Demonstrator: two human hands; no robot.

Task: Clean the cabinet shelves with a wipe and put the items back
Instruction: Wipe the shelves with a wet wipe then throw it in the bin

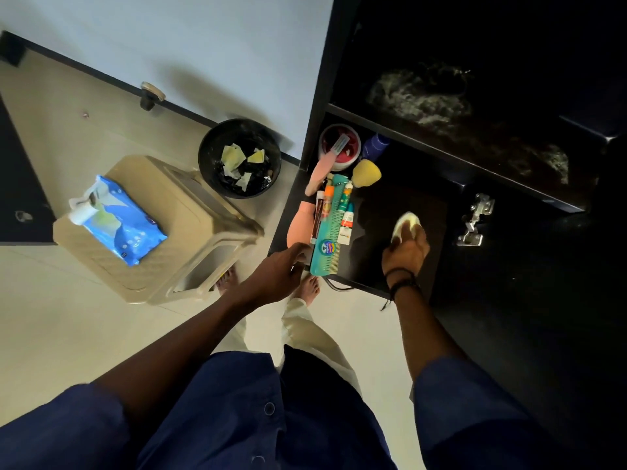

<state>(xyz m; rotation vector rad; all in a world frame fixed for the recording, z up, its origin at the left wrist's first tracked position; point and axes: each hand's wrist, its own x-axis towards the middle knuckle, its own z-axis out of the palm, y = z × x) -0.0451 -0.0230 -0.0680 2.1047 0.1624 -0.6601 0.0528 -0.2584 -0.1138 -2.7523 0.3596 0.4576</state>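
From my seat at the head camera, I see the right hand (405, 247) down on the lower shelf (380, 212) of the black cabinet (317, 79), its fingers curled over a pale, bunched wipe (403, 224). The wipe sticks out past the fingertips on the far side of the hand and lies against the dark board, right of the cluster of toiletries and well clear of them. Dark cords circle that wrist. The left hand (278, 269) reaches to the front edge of the same shelf, fingers loosely bent, their tips just beside the near end of a teal comb (327, 232). I cannot tell whether they have hold of anything. The comb lies lengthwise among tubes, with a pink bottle (300, 225) to its left, a yellow sponge (366, 173) behind it and a red-and-white tub (339, 147) at the back corner. The shelf above (441, 106) shows a whitish smear across its dark surface. A metal hinge (475, 220) sits on the cabinet's right wall. Off to the left, an opened blue pack of wipes (118, 220) rests on a beige stool (190, 232), and a black bin (239, 157) holding pale scraps stands by the wall between the stool and the cabinet.
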